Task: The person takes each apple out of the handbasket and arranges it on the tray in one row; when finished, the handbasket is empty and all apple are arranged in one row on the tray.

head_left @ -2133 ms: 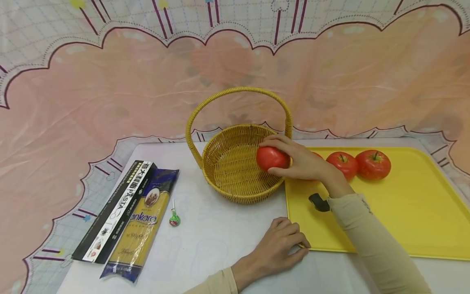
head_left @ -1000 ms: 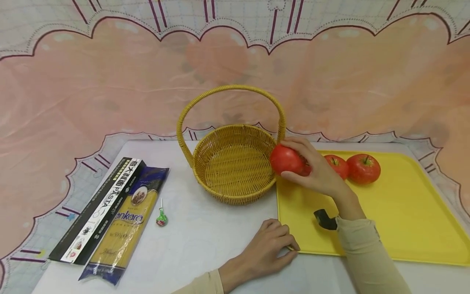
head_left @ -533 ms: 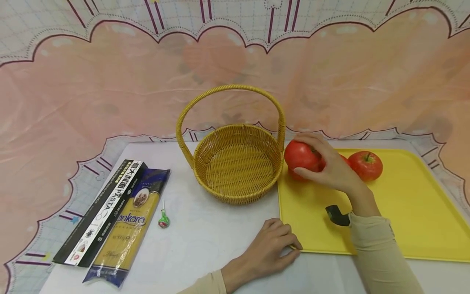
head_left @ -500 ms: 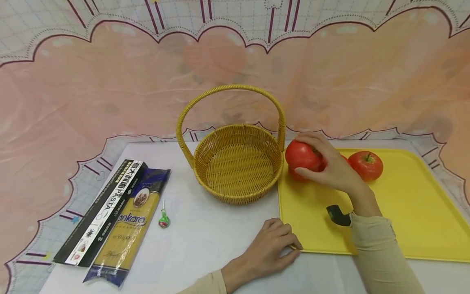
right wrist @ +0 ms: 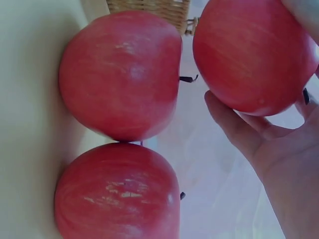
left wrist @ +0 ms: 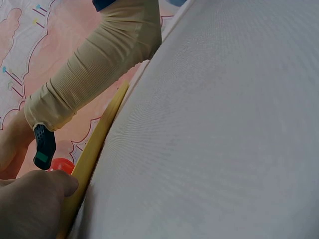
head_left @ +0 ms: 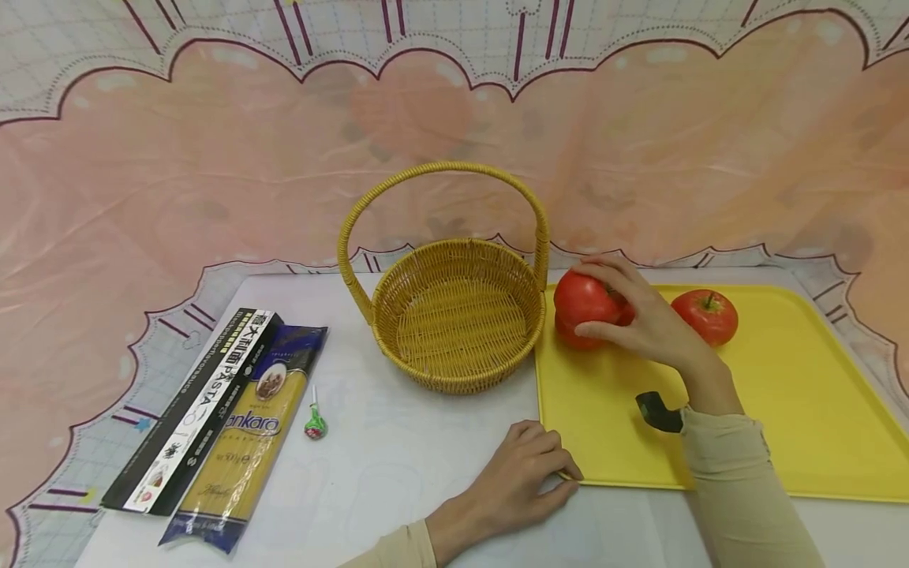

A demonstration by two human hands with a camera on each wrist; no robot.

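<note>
My right hand [head_left: 639,315] holds a red apple [head_left: 586,297] by its sides, thumb in front and fingers behind. In the head view that apple overlaps another apple [head_left: 574,335] at the back left of the yellow tray [head_left: 795,410]. The right wrist view shows the held apple [right wrist: 254,55] apart from two apples standing side by side, a farther one [right wrist: 122,74] and a nearer one [right wrist: 119,194]. Farther right on the tray sits one more apple [head_left: 705,317]. My left hand [head_left: 513,483] rests with loosely bent fingers at the tray's near left corner.
A yellow wicker basket [head_left: 461,379] with a tall handle stands left of the tray. At the left lie a black pasta box [head_left: 188,414], a bag of spaghetti [head_left: 245,442] and a lollipop [head_left: 316,424]. A patterned cloth [head_left: 426,142] hangs behind the table.
My right hand has carried the apple from above the basket's right side rightward to the apples on the tray, then barely moved. My left hand stays at the tray corner.
</note>
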